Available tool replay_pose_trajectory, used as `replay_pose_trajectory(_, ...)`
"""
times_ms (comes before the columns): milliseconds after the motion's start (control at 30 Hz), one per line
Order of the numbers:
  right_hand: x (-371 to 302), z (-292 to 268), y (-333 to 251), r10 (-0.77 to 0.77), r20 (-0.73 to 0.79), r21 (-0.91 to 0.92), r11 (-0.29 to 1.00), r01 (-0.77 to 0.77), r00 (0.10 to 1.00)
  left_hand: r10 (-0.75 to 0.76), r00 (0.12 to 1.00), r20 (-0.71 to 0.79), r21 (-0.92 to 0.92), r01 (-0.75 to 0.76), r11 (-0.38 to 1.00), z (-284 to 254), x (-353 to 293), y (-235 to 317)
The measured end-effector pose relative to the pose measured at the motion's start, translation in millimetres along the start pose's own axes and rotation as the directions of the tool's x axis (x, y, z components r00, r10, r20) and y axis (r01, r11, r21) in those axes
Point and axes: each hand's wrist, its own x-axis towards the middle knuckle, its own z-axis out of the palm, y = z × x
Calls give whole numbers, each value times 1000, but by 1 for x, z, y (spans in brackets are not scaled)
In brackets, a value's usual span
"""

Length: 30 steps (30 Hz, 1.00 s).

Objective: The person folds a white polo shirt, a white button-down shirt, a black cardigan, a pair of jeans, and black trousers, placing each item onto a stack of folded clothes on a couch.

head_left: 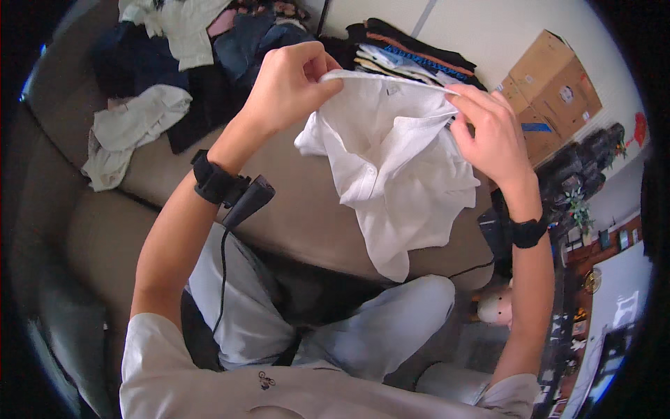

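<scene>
Currently | white button-front shirt is hanging over the sofa | grip: left hand and right hand are pinching its upper edge | step: seemingly spreading it | next move: probably needing even tension

So the left hand and right hand are each pinching the top edge of a white button-up garment, pulled pretty taut between them, with the rest just hanging loose over a brown couch. Behind it there's a folded clothes stack, a messy clothes heap off left, and cardboard boxes over on the right.
</scene>
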Motion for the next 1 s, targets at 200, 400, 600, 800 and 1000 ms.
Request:
replay_pose_trajectory(200,1,-78,18,-162,-139,-192,972,134,977,-24,1000,-2,-271,22,962,-13,35,70)
replay_pose_trajectory(400,-10,-169,33,-130,-172,-130,986,108,976,207,918,339,-353,-80,932,-48,65,127)
replay_pose_trajectory(600,-38,-200,37,186,19,546,821,-166,982,434,686,584,-508,-108,855,-66,66,165)
replay_pose_trajectory(800,-59,-204,36,182,154,672,701,-238,971,540,564,624,-547,-178,818,-57,58,173)
replay_pose_trajectory(1000,-57,-198,39,191,286,655,676,-337,939,597,514,616,-383,-467,797,-47,46,187)
